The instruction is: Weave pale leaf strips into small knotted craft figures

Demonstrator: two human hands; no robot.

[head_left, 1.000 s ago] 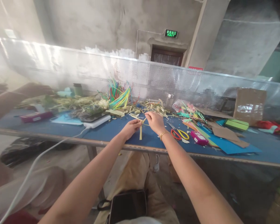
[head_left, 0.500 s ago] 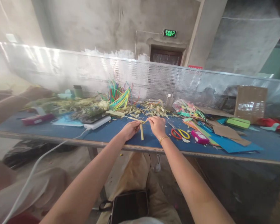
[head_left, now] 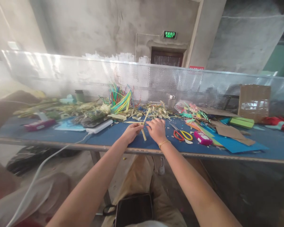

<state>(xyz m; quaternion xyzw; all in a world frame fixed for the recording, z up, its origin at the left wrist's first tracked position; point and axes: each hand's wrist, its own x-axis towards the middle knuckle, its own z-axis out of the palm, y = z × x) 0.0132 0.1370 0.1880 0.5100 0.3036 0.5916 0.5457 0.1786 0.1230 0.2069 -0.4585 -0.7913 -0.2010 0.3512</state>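
Several flat, pale yellow strips [head_left: 144, 135] meet in a small cross just above the table's front part. My left hand [head_left: 132, 132] is closed, pinching the crossing between thumb and fingertips. One strip end sticks out to the left over its fingers, one stands up and away, and one hangs down toward me. My right hand [head_left: 156, 130], with a gold bracelet at the wrist, has its fingers curled in at the right side of the crossing; its thumb and forefinger seem closed on a strip end, mostly hidden. Scissors [head_left: 179, 135] with red and yellow handles lie right of it.
On the blue table [head_left: 123, 138] lie a pink box [head_left: 203, 138], blue card [head_left: 239, 145], a white power strip [head_left: 99, 126] and heaps of pale dried strips [head_left: 90, 108]. Coloured stems [head_left: 120, 99] and a steel-capped bottle [head_left: 171, 102] stand behind. Another person's arm [head_left: 11, 104] reaches in at left.
One strip end now stands upright, pointing away from me, where before it did not. My right hand has moved slightly left, closer to the crossing; my left hand keeps its pinch.
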